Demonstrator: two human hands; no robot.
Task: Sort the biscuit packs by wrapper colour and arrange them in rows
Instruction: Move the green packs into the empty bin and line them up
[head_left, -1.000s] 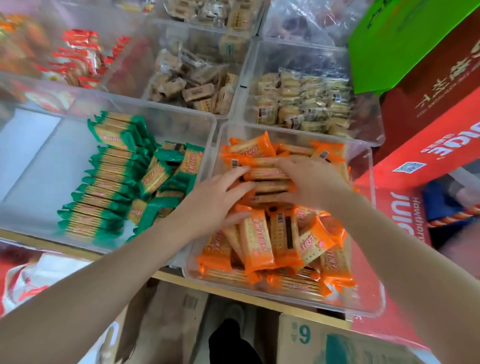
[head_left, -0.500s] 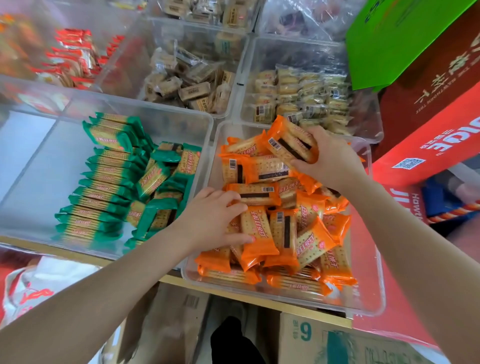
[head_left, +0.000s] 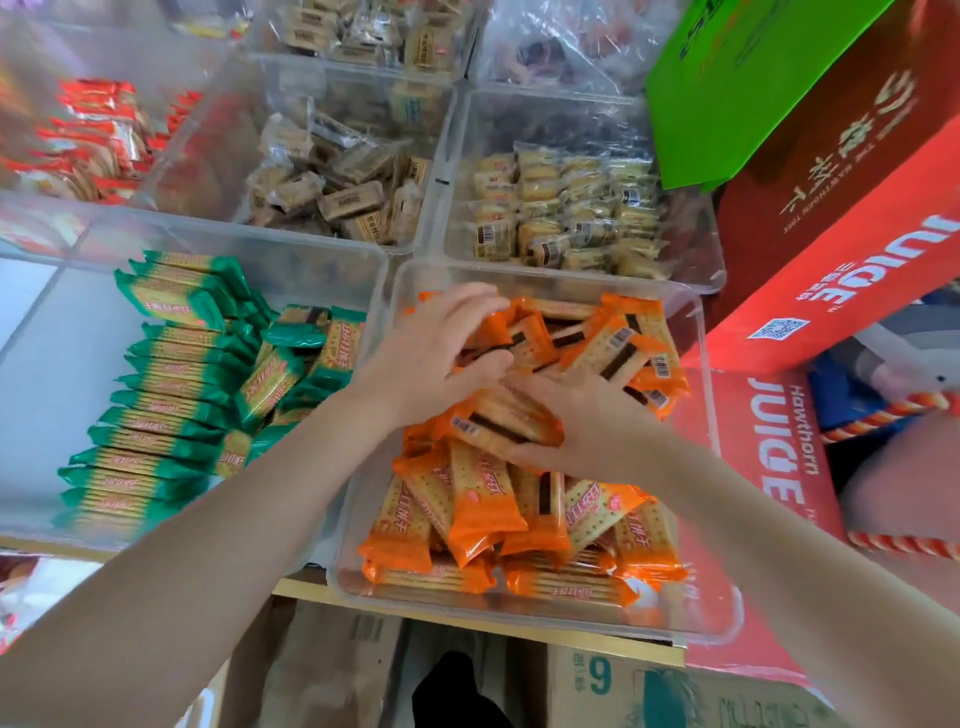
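Observation:
Orange-wrapped biscuit packs (head_left: 488, 514) lie in a loose heap in a clear bin (head_left: 698, 467). My right hand (head_left: 597, 421) grips one orange pack (head_left: 498, 423) at the middle of the heap, fingers on top and thumb underneath. My left hand (head_left: 436, 353) reaches over the far part of the heap, its fingers spread and touching the orange packs there. Green-wrapped packs (head_left: 156, 405) stand in a neat row in the clear bin (head_left: 208, 231) to the left, with a few loose green packs (head_left: 291, 364) beside the row.
Behind are clear bins of beige packs (head_left: 337, 202), pale yellow packs (head_left: 566, 213) and red packs (head_left: 98, 140). Red juice cartons (head_left: 841, 270) and a green bag (head_left: 748, 78) crowd the right side. Cardboard boxes (head_left: 602, 686) sit below the shelf edge.
My right hand came down from the back of the orange bin to the middle, holding a pack. My left hand moved from the near left of the heap to its far side.

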